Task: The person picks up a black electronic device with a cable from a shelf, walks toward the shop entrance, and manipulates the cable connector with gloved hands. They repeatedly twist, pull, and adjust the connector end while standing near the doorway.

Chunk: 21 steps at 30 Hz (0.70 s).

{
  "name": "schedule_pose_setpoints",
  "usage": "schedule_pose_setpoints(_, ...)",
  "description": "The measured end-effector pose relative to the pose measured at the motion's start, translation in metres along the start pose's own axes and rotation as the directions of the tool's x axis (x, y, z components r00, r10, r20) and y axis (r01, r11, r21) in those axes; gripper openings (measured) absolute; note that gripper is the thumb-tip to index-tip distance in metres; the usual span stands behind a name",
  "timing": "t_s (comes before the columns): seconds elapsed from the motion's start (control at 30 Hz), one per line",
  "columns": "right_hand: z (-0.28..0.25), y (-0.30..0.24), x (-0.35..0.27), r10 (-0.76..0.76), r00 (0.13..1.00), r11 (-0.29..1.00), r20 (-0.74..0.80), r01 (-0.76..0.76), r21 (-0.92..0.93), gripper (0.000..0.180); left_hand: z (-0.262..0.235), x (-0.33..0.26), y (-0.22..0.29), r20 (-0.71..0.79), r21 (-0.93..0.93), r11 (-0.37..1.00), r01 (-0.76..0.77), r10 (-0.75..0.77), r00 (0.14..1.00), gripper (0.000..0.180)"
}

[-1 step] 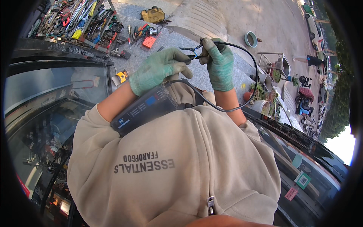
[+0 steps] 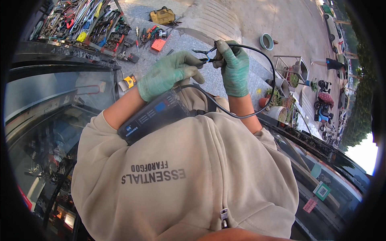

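Both my hands wear worn green work gloves and meet in front of my body. My right hand (image 2: 234, 69) grips a black cable (image 2: 273, 76) between thumb and fingers. Its loop runs right, then back toward a dark box-shaped device (image 2: 155, 114) with a blue patch, lying under my left forearm. Two short dark branches with a thin blue strand (image 2: 208, 56) show between my hands. My left hand (image 2: 169, 75) pinches the lower branch at its fingertips; its other fingers are curled. Whether the branches are cable leads or part of a tool is too small to tell.
A rack of hand tools (image 2: 86, 24) stands far left. Screwdrivers, pliers and an orange-red block (image 2: 158, 44) lie on the grey slab, near a yellow bag (image 2: 162, 16). A round basin (image 2: 266, 41), metal frame and potted plants are to the right. A glass-sided case (image 2: 44, 116) flanks my left.
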State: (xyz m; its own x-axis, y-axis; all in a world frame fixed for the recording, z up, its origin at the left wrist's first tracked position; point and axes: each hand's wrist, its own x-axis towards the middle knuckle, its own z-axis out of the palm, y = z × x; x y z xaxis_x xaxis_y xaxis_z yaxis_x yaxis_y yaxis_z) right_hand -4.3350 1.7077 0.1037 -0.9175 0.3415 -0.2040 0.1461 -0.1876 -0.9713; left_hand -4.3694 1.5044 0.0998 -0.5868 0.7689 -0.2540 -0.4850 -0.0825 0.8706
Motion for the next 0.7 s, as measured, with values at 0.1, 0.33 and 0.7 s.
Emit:
schedule_pose_setpoints(0.1, -0.004, -0.001, 0.004, -0.04, 0.999, 0.999, -0.025, 0.041, 0.016, 0.02, 0.0, 0.005, -0.003, 0.012, -0.023, 1.0, -0.003, 0.003, 1.0, 0.024)
schedule_pose_setpoints(0.33, -0.012, -0.007, 0.002, -0.148, 0.988, 0.985, -0.048, 0.151, 0.082, 0.019, -0.001, 0.01, -0.005, 0.019, -0.011, 1.0, 0.014, -0.014, 1.0, 0.027)
schedule_pose_setpoints(0.7, -0.011, -0.007, -0.014, -0.463, 0.876, 0.877, 0.139, 0.475, -0.071, 0.019, 0.006, 0.013, 0.001, -0.139, -0.098, 0.989, -0.111, 0.097, 0.986, 0.024)
